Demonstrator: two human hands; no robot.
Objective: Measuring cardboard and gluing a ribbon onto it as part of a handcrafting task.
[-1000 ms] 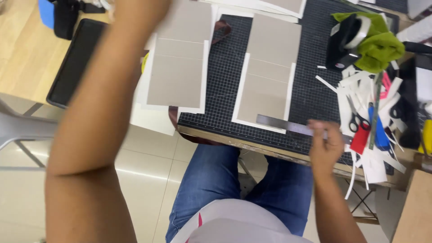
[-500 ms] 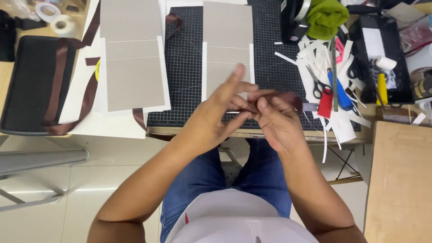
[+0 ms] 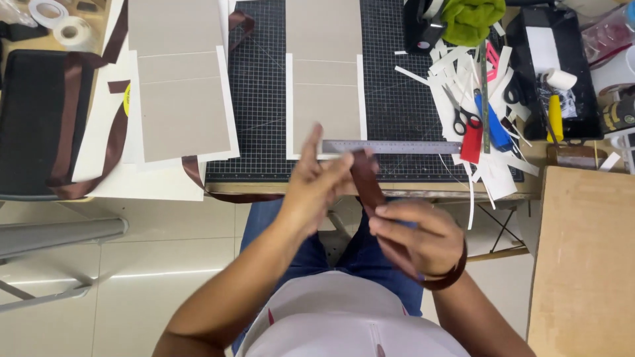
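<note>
Pinching a brown ribbon (image 3: pixel 366 180) between both hands, a person works at the desk (image 3: pixel 410 188) edge: the right hand (image 3: pixel 417 238) clenches its lower length, the left hand (image 3: pixel 317 182) fingers its upper end, the strip running diagonally beneath a steel ruler (image 3: pixel 397 147).

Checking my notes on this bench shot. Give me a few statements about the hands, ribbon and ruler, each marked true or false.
1. Both hands hold the brown ribbon. True: left hand, right hand.
2. The metal ruler lies on the cutting mat. True.
3. The scissors are in the right hand. False: they lie among paper strips.
4. The green cloth covers the ruler. False: it sits at the mat's far right corner.
</note>
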